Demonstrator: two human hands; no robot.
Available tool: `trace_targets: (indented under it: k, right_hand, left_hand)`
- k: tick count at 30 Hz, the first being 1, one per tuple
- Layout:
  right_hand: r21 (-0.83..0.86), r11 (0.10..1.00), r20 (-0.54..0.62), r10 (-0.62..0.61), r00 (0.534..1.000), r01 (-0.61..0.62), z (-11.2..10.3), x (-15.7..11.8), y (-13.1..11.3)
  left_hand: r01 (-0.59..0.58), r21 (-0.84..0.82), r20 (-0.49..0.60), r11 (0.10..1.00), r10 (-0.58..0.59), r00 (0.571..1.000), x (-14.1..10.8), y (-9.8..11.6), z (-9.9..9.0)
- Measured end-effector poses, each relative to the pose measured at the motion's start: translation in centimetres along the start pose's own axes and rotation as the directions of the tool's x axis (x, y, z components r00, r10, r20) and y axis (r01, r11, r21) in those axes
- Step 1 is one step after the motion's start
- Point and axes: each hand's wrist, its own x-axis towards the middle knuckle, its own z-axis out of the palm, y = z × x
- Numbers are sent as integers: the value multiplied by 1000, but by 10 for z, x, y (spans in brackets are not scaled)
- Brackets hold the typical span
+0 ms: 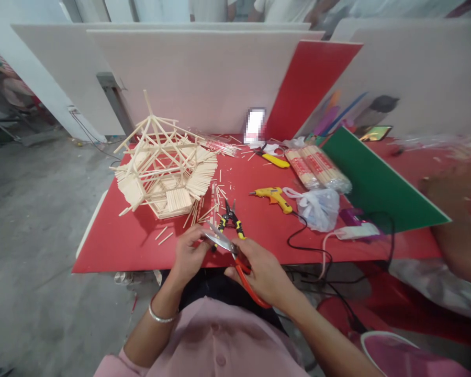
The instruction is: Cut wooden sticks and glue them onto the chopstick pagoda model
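Note:
My right hand (259, 267) is closed round the red handles of a pair of scissors (222, 241), whose silver blades point up and left, slightly apart. At the blade tips, my left hand (190, 254) is closed in a pinch; what it holds is too small to make out. Just beyond both hands lie black-and-yellow cutters (230, 214) with their jaws apart. A pale wooden stick structure (160, 173) with a pointed frame and fanned panels stands at the left of the red table (113, 246). Loose sticks (165, 238) are scattered beside it.
A yellow glue gun (272, 196) with a black cord lies right of centre. Around it are a white plastic bag (320, 209), wrapped stick bundles (317, 165), a yellow-handled tool (275, 159) and a green board (384, 183). Another person's arm (459, 225) is at the right.

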Motion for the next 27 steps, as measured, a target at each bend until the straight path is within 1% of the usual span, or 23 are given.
trace_targets:
  k: [4,7,10,14,17,20,24,27]
  right_hand:
    - [41,999,17,2,1000,-3,3,0,3]
    - [49,999,29,15,999,-16,5,-2,5]
    - [21,999,25,31,999,-32,6,-4,6]
    - [-29,999,28,18,999,-17,7,-5,9]
    - [8,1000,44,11,999,-11,8,-7,12]
    - [17,1000,28,13,1000,-13,11,-8,16]
    - [33,998,-3,45,999,-45,14,-10,19]
    - [85,994,16,63,998,-64,13,-11,21]
  left_hand:
    - [-29,29,8,999,28,1000,0,1,-2]
    - [-27,52,4,998,26,1000,1,1,0]
    - [-15,82,4,997,14,1000,1,1,2]
    - [-11,99,10,995,10,1000,1,-2,4]
    - [-7,105,24,994,5,1000,1,-4,5]
    - [1,114,57,993,-7,998,1,-4,5]
    - [14,120,78,993,-23,997,2,-3,8]
    - [37,117,100,992,-49,994,3,-3,10]
